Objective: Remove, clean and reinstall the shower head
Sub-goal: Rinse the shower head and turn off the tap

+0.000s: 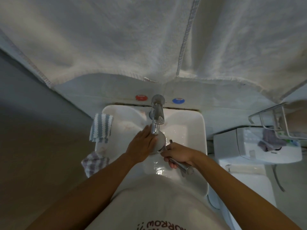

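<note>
The chrome shower head [160, 141] lies over the white sink [187, 128], its round grey face under the spout of the chrome tap [157, 118]. My right hand [178, 156] grips its chrome handle, whose end sticks out toward me. My left hand [143, 141] rests flat on the round face with straight fingers, covering its left side. Water glistens on the basin below the hands.
A blue-and-white striped cloth [101, 127] hangs over the sink's left rim, a grey striped cloth [95, 163] below it. Red [141, 97] and blue [178, 100] tap markers sit behind. White towels [132, 39] hang overhead. A toilet tank [249, 146] and wire rack [280, 123] stand right.
</note>
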A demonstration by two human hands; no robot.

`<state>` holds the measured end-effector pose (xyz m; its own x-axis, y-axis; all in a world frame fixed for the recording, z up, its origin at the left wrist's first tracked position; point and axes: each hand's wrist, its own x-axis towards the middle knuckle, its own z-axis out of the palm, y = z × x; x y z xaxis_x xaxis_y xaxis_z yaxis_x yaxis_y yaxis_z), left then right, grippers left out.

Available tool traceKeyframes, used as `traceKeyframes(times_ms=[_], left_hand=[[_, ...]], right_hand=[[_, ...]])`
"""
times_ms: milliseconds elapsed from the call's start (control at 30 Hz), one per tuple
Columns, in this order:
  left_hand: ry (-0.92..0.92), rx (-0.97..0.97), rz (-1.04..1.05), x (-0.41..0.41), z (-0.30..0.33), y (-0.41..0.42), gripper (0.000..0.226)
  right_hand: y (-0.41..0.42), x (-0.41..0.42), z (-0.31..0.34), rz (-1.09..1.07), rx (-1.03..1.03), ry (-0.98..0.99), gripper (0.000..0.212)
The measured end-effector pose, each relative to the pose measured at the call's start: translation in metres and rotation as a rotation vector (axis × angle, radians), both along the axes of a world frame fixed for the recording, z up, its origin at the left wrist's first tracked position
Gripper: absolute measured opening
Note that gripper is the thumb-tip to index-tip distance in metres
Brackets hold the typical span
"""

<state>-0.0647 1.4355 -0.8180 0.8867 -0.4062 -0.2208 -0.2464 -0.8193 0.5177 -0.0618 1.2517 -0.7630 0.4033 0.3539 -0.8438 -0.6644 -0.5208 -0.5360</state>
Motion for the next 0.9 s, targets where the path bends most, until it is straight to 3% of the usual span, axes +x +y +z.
traceKeyframes(times_ms=[100, 233, 300, 400, 500, 600, 900], left_hand=[[0.333, -0.072, 0.358, 0.001, -0.007, 0.013, 0.053], [0.148, -0.197, 0.762, 0.002, 0.001, 0.024, 0.025], [0.041, -0.284, 0.838, 0.007, 0.027, 0.020, 0.028], [-0.055, -0.477, 0.815, 0.012, 0.081, 0.007, 0.038], [-0.002, -0.622, 0.693, 0.017, 0.120, -0.009, 0.042], [0.035, -0.536, 0.557, 0.021, 0.133, -0.020, 0.040], [0.007, -0.476, 0.586, 0.012, 0.115, -0.019, 0.037]], right_hand=[[-0.007, -0.003, -0.001, 0.006, -0.006, -0.008, 0.022], [-0.015, -0.008, -0.006, -0.050, -0.011, -0.033, 0.020], [-0.016, -0.011, -0.007, -0.075, -0.021, -0.041, 0.020], [-0.016, -0.015, -0.012, -0.115, -0.043, -0.049, 0.018], [-0.015, -0.018, -0.018, -0.160, -0.059, -0.054, 0.012], [-0.013, -0.022, -0.025, -0.212, -0.084, -0.066, 0.008], [-0.017, -0.030, -0.031, -0.364, -0.155, -0.040, 0.011]])
